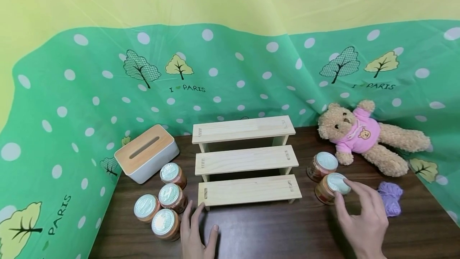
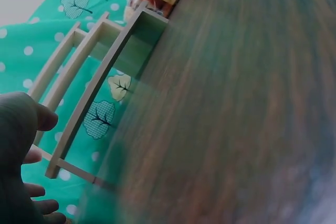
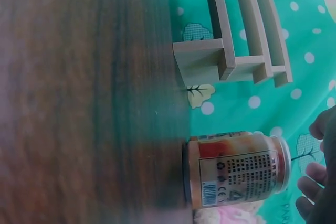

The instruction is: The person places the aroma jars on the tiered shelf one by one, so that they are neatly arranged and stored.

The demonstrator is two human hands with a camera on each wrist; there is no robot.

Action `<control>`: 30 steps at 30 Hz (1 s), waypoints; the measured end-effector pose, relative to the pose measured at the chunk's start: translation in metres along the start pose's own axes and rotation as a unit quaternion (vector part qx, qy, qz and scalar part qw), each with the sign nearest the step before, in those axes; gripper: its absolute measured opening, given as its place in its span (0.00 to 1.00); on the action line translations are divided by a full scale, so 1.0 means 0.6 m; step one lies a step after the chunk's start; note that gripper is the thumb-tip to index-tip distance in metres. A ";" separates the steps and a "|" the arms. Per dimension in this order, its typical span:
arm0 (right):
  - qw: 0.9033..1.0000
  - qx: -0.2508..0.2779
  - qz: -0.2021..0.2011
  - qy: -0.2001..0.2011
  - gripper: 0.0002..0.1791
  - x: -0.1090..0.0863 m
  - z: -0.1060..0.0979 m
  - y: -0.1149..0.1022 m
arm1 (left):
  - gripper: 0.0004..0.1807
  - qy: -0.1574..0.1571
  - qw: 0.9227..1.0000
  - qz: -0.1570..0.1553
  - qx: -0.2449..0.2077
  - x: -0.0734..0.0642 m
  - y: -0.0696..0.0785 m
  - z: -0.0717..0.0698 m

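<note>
A pale wooden three-step rack (image 1: 248, 190) stands in the middle of the dark table. At its front left corner is my left hand (image 1: 195, 233), fingers spread and holding nothing; whether a fingertip touches the wood I cannot tell. On the right, a lidded jar (image 1: 326, 192) with a printed label stands upright in front of a second jar (image 1: 318, 168). Over the front jar's lid reaches my right hand (image 1: 364, 217), thumb and fingers parted. In the right wrist view its fingertips (image 3: 316, 127) are apart from the labelled jar (image 3: 239, 169).
Left of the rack stand several more jars (image 1: 166, 222) in a cluster. Behind them is a white tissue box (image 1: 154, 165) with a wooden top. A teddy bear (image 1: 363, 133) in pink lies at the back right, and purple yarn (image 1: 390, 199) lies beyond my right hand. Green cloth (image 1: 230, 75) hangs behind.
</note>
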State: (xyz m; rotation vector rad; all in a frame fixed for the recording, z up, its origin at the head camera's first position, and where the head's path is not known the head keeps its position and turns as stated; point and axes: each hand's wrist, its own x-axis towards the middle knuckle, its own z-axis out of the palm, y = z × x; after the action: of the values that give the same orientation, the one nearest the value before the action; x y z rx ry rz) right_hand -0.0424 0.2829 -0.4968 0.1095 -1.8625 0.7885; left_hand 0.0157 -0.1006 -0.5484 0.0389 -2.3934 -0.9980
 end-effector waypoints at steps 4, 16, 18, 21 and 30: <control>1.000 0.002 0.019 -0.007 0.26 -0.005 -0.002 0.011 | 0.39 -0.023 0.999 -0.031 -0.013 0.002 -0.001 0.002; 0.996 0.000 0.066 -0.053 0.37 -0.029 -0.011 0.032 | 0.37 -0.044 0.996 -0.072 -0.039 0.007 -0.005 0.007; 0.995 0.002 0.079 -0.066 0.39 -0.031 -0.013 0.033 | 0.37 -0.042 0.995 -0.075 -0.055 0.010 -0.006 0.008; 0.990 -0.002 0.105 -0.094 0.31 -0.033 -0.016 0.033 | 0.36 -0.055 0.988 -0.108 -0.095 0.018 -0.004 0.008; 0.982 -0.020 0.137 -0.126 0.35 -0.040 -0.013 0.047 | 0.28 -0.079 0.970 -0.174 -0.151 0.035 -0.007 0.014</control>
State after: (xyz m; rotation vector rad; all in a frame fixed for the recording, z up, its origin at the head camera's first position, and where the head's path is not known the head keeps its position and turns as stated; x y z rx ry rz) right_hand -0.0376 0.3027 -0.5287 -0.0791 -2.1636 0.9596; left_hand -0.0073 -0.1028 -0.5461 0.2860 -2.3959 -1.5727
